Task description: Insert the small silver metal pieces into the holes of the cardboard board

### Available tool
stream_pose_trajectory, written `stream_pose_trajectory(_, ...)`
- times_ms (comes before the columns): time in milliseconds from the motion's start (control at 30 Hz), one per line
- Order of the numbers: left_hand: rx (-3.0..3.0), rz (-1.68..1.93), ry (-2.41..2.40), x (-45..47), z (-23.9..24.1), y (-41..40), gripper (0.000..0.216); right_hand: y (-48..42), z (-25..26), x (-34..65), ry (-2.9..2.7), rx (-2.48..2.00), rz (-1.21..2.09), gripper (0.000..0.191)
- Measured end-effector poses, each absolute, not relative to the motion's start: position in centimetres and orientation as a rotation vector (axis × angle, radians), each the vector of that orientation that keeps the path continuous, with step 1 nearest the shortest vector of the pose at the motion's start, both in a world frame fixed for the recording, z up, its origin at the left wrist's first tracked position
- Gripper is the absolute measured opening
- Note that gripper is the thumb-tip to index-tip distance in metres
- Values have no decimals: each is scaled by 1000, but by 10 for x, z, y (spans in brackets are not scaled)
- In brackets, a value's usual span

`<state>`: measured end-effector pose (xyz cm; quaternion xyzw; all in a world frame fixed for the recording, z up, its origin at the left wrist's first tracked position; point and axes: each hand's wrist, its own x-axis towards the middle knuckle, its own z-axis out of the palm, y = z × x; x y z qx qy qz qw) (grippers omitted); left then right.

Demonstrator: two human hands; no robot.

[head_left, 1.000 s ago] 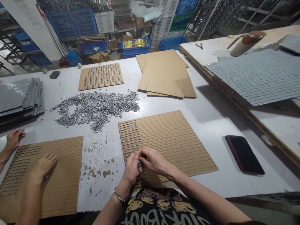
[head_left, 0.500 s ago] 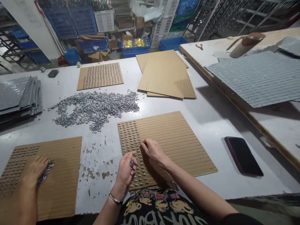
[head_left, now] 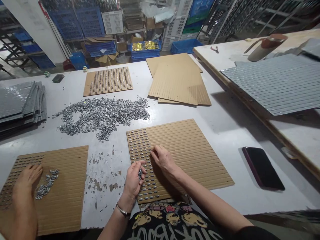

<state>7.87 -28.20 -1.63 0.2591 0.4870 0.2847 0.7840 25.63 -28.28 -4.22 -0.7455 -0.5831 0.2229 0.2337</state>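
A slotted brown board lies in front of me, its left columns filled with small grey oval pieces. My left hand hovers at the board's lower left edge, curled round a few grey pieces. My right hand rests on the board just right of the filled columns, fingertips pinched at the slots; what they pinch is too small to see. A big loose pile of grey pieces lies on the table beyond the board.
A co-worker's hand rests on a second board at the left, beside a small heap of pieces. A dark phone lies at the right. Stacked boards, a partly filled board and grey sheets lie further off.
My hands have parted: the right went up onto the board beside the filled columns, the left stayed low with its pieces. The co-worker's hand dropped a heap of pieces on the left board.
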Motion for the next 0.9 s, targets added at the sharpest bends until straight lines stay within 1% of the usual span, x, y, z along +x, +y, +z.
stream_pose_trajectory(100, 559, 628, 1069, 79, -13, -279, 45, -277, -42, 261, -1701, -1988, 631, 15)
stream_pose_trajectory(233, 572, 633, 1072, 79, -12, -279, 43, -270, -44, 262, -1777, -2046, 662, 14)
stream_pose_trajectory(533, 548, 648, 1058, 81, -14, -281, 45, -270, -52, 261, -1802, -2094, 606, 15)
stream_pose_trajectory(667, 513, 674, 1043, 80, -13, -281, 48, -270, -47, 262, -1776, -2082, 628, 14)
stream_pose_trajectory(767, 489, 680, 1033, 81, -10, -282, 53, -277, -30, 258, -1709, -1952, 656, 13)
stream_pose_trajectory(900, 493, 644, 1052, 87, -7, -287, 60, -298, 2, 243, -1801, -1581, 784, 19)
